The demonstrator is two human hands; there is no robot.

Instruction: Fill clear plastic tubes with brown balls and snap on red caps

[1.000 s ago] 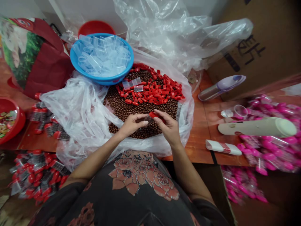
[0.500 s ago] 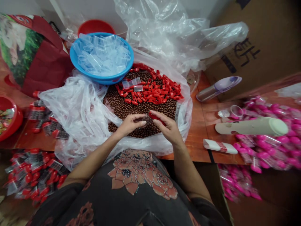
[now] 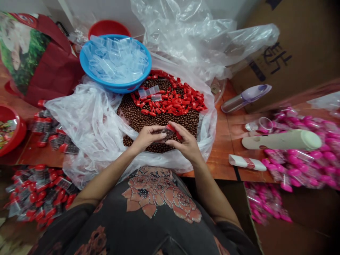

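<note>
Clear container [image 3: 167, 133] with red cap [image 3: 170, 127], handheld.
Left hand [image 3: 146, 138] pinches container; right hand [image 3: 188, 142] pinches cap; brown balls [image 3: 156, 120] beneath; blue basin [image 3: 130, 87] at eleven o'clock.

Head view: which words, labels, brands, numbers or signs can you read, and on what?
None reads clearly.
Cardboard box: large dark characters, slanted and too blurred to quote.
Red bag: printed picture; no word legible.
White packet with a red band: any print is too small.
Pale tube: small reddish mark, unreadable.
Held container: no readable text.
</note>
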